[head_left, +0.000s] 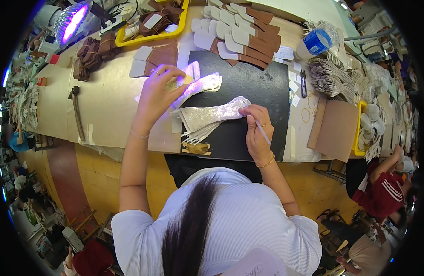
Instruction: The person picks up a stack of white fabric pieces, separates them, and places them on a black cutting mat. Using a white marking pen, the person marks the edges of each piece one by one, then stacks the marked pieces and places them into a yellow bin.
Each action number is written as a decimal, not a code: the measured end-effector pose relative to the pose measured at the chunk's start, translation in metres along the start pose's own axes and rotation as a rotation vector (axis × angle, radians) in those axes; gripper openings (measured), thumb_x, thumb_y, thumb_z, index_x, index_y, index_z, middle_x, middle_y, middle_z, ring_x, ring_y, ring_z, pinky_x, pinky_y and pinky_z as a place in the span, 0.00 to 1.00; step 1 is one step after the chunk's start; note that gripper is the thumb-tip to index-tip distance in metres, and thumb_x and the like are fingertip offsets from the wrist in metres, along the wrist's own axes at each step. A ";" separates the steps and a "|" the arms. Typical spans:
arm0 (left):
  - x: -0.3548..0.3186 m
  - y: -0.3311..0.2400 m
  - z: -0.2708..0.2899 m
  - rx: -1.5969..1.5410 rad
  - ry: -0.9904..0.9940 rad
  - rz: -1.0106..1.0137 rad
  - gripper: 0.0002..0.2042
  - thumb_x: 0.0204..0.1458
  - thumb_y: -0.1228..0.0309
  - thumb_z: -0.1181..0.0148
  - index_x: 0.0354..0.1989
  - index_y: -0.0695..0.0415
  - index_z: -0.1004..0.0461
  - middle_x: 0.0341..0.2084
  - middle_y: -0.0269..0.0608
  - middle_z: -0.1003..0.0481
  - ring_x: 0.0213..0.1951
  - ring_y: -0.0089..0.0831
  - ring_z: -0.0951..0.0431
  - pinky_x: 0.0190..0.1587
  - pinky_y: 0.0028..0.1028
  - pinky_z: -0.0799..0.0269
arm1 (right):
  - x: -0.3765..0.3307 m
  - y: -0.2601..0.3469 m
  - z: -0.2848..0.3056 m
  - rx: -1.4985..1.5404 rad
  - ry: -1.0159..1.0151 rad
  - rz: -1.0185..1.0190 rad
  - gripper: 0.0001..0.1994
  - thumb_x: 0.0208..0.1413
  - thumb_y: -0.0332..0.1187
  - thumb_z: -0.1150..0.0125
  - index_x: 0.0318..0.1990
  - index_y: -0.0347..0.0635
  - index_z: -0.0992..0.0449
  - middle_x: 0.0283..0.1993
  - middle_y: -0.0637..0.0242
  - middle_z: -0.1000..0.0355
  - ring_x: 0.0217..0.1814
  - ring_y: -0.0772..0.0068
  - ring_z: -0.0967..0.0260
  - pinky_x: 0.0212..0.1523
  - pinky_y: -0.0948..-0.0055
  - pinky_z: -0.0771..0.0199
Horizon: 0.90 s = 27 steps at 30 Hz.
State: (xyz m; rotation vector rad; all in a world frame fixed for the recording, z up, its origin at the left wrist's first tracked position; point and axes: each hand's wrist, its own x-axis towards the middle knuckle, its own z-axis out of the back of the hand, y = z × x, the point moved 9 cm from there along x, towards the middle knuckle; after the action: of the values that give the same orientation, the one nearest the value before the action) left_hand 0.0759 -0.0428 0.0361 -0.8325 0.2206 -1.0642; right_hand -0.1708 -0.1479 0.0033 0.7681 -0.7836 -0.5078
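Observation:
Over the black mat, my right hand grips a thin, pale pen-like stick. Its fingertips are at the wide right end of a stack of shiny whitish cut pieces, whose narrow strips fan out at lower left. My left hand is raised further left, its fingers pinching a small pale yellow piece; whether it is a sponge or a scrap I cannot tell. Just behind that hand lie more whitish pieces, lit purple by the lamp.
A purple-lit lamp stands at far left, beside a yellow tray of brown bundles. Brown-and-white pieces lie in rows at the back. On the right are a blue-labelled tub, snips and cardboard. A hammer lies left.

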 end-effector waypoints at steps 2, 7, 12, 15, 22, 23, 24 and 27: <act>0.005 -0.001 -0.006 0.046 0.010 -0.032 0.12 0.49 0.72 0.27 0.42 0.60 0.19 0.39 0.38 0.21 0.44 0.33 0.21 0.47 0.30 0.27 | 0.001 0.000 0.000 0.012 0.000 -0.001 0.05 0.65 0.28 0.42 0.45 0.39 0.24 0.43 0.57 0.25 0.43 0.54 0.26 0.45 0.63 0.26; 0.006 0.012 -0.036 0.031 -0.028 0.031 0.11 0.48 0.69 0.26 0.39 0.58 0.16 0.40 0.39 0.20 0.44 0.36 0.21 0.49 0.32 0.27 | -0.001 -0.013 0.007 0.223 -0.064 -0.120 0.06 0.68 0.29 0.46 0.46 0.37 0.24 0.44 0.57 0.25 0.43 0.60 0.24 0.45 0.67 0.23; -0.021 -0.027 -0.061 -0.004 0.078 -0.112 0.10 0.48 0.69 0.27 0.38 0.56 0.15 0.41 0.40 0.20 0.44 0.37 0.22 0.48 0.34 0.26 | -0.001 -0.022 0.021 0.267 -0.097 -0.156 0.09 0.72 0.29 0.51 0.49 0.34 0.26 0.49 0.56 0.29 0.47 0.63 0.21 0.48 0.70 0.21; -0.038 -0.051 -0.079 0.020 0.124 -0.219 0.10 0.46 0.69 0.27 0.37 0.55 0.15 0.41 0.38 0.20 0.45 0.38 0.23 0.50 0.35 0.29 | -0.003 -0.024 0.017 0.315 -0.069 -0.196 0.10 0.73 0.29 0.54 0.51 0.32 0.27 0.50 0.55 0.31 0.48 0.63 0.21 0.49 0.71 0.20; -0.048 -0.060 -0.093 0.050 0.102 -0.248 0.09 0.46 0.69 0.27 0.36 0.53 0.15 0.41 0.35 0.20 0.47 0.37 0.24 0.52 0.36 0.34 | -0.002 -0.023 0.010 0.322 -0.060 -0.201 0.10 0.72 0.28 0.53 0.51 0.32 0.27 0.50 0.56 0.31 0.47 0.64 0.21 0.49 0.71 0.19; -0.049 -0.060 -0.094 0.051 0.096 -0.253 0.09 0.46 0.69 0.27 0.36 0.53 0.15 0.41 0.35 0.20 0.47 0.37 0.24 0.52 0.36 0.34 | -0.002 -0.023 0.010 0.327 -0.062 -0.197 0.10 0.72 0.28 0.53 0.51 0.32 0.27 0.50 0.56 0.31 0.47 0.64 0.21 0.49 0.71 0.19; -0.049 -0.060 -0.094 0.052 0.090 -0.258 0.09 0.46 0.69 0.27 0.36 0.53 0.15 0.41 0.35 0.20 0.47 0.37 0.24 0.52 0.36 0.34 | -0.002 -0.023 0.010 0.332 -0.065 -0.193 0.10 0.72 0.28 0.53 0.51 0.32 0.27 0.50 0.56 0.31 0.46 0.64 0.21 0.48 0.71 0.19; -0.049 -0.060 -0.096 0.039 0.090 -0.257 0.09 0.46 0.68 0.27 0.36 0.53 0.15 0.41 0.35 0.20 0.47 0.36 0.24 0.52 0.36 0.33 | -0.002 -0.023 0.010 0.312 -0.059 -0.191 0.10 0.72 0.28 0.53 0.51 0.33 0.27 0.50 0.56 0.30 0.46 0.64 0.21 0.48 0.71 0.19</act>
State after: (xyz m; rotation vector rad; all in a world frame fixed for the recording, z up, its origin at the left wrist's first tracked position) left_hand -0.0413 -0.0625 0.0018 -0.7927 0.1712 -1.3445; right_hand -0.1825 -0.1655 -0.0110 1.1283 -0.8596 -0.5883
